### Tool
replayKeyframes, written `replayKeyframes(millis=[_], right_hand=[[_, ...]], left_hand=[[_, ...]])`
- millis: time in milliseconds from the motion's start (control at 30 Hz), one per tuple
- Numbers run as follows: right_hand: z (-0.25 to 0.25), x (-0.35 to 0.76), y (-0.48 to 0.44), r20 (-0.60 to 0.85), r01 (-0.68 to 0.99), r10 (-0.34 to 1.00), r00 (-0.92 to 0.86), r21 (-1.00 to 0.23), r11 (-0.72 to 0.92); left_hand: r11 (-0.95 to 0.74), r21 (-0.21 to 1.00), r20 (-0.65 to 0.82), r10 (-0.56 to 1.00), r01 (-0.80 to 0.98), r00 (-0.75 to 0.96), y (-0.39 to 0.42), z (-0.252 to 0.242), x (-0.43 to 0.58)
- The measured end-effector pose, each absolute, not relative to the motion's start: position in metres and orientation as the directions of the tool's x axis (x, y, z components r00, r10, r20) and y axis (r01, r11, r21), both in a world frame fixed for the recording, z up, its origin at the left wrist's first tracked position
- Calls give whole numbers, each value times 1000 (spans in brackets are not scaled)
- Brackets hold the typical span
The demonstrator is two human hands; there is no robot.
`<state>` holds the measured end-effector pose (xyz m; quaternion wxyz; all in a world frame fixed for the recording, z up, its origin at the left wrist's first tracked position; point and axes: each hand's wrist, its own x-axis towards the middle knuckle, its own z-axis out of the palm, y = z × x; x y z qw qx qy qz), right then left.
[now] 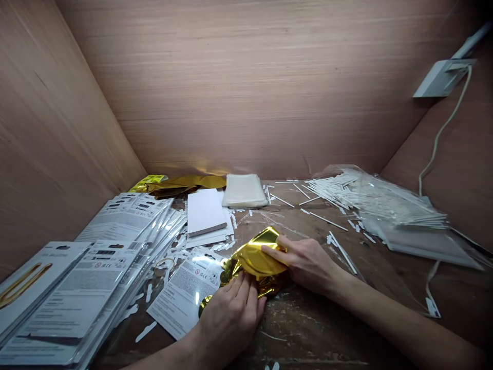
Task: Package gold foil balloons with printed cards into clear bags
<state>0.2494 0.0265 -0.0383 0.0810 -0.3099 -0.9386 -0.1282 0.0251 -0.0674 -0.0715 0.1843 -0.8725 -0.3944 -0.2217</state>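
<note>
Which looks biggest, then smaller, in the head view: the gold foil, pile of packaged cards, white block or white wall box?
1. Pile of packaged cards
2. Gold foil
3. White block and white wall box: too alike to rank

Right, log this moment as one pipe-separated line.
left hand: fingers on gold foil | right hand: holding gold foil | near left hand: printed packet | farther back: white card stack
</note>
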Motion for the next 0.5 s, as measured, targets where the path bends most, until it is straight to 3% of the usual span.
replayKeyframes(millis=[233, 367, 433, 500], right_hand=[[-43, 253, 34, 130, 555, 540, -832, 169, 815], [-43, 252, 34, 76, 565, 561, -825, 147, 812], [-35, 254, 35, 63, 573, 570, -819, 96, 814], [-24, 260, 39, 63, 549, 551, -832, -40, 835]], left_hand=[[-578, 14, 464, 727, 816, 506, -70, -49, 14], [-590, -87, 393, 720, 803, 572, -61, -38, 4], [-659, -91, 305, 695, 747, 651, -55, -38, 2], [-686, -58, 240, 696, 726, 677, -51, -41, 3]])
